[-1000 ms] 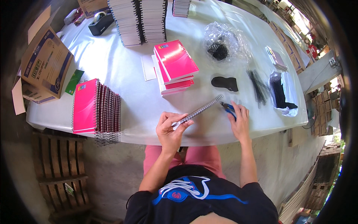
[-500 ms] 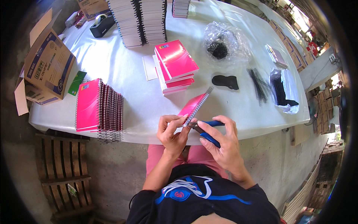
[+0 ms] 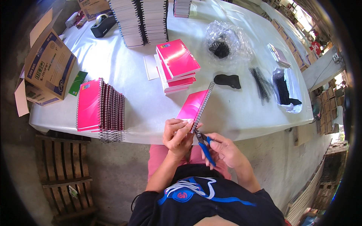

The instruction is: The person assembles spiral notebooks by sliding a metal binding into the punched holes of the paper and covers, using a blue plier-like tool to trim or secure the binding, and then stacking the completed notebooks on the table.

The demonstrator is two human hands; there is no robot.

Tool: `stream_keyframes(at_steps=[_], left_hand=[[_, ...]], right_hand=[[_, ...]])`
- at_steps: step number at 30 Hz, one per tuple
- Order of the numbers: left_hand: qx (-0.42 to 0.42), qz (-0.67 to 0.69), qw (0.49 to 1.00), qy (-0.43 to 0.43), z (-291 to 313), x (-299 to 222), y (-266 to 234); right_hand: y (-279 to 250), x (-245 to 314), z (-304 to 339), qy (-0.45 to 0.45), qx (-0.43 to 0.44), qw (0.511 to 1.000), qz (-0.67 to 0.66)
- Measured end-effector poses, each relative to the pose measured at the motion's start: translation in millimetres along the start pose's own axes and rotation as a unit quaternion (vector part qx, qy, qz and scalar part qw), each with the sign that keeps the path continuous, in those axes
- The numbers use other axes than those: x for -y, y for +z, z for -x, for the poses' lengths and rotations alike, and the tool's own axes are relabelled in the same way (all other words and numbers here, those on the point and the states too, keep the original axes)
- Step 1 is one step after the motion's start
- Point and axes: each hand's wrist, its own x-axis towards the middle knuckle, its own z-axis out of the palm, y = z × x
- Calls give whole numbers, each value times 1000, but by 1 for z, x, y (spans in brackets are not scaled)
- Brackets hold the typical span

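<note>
The right hand is gripping blue-handled pliers, their tip touching the lower end of a spiral binding. Just beside it, the left hand is pinching the near corner of a pink spiral notebook, which is tilting up over the front edge of the white table. Farther off, a row of pink notebooks is lying to the left, a small pink stack is sitting mid-table, and loose black coils are lying to the right. Tall paper stacks are standing at the back.
</note>
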Motion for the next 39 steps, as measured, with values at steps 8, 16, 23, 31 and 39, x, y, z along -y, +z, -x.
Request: stream_keyframes(at_steps=[8,16,23,31,39], left_hand=[[-59,4,997,-59,-14,-8,-30],[-208,114,968,-87,-51,-50,-94],[-216,-30,973,-73,-97,-40,-157],[-113,-340,911,-205,-106,40,-218],[-293,-130,936,-143,-112,75,-185]], right_hand=[[-41,-26,-13,-178,-235,826,480],[-15,9,-53,-404,-254,747,463],[135,114,-134,-368,109,923,34],[178,105,-250,-420,-12,779,466],[203,62,-283,-384,17,923,24]])
